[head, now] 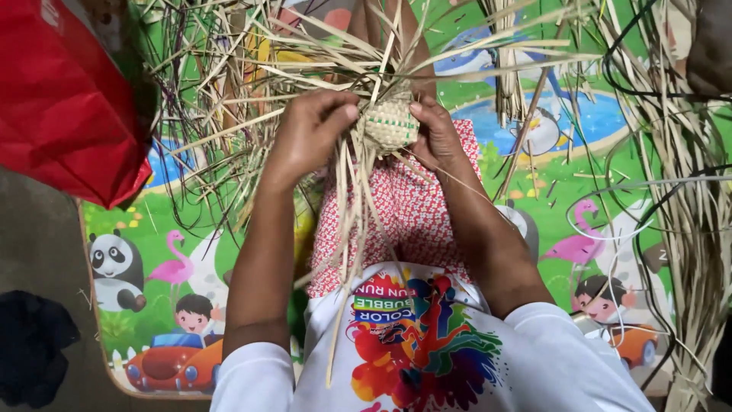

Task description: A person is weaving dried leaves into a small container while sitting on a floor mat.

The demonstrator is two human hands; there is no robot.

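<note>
Loose strips fanning out at left could snag or slide from the weave if the grip eases, undoing the small plaited patch held over the lap. The left hand is curled, fingertips pinching strips at the weave's edge; the right hand cups its other side, fingers bent around it, above a cartoon mat.

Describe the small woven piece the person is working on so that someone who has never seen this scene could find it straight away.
Start from the colourful cartoon play mat covering the floor, then follow the person's two forearms up to where the left hand and right hand meet. Between them sits the small woven piece, rounded and tightly checkered. Unlike the loose dry strips fanning around it, it is closely interlaced.
</note>
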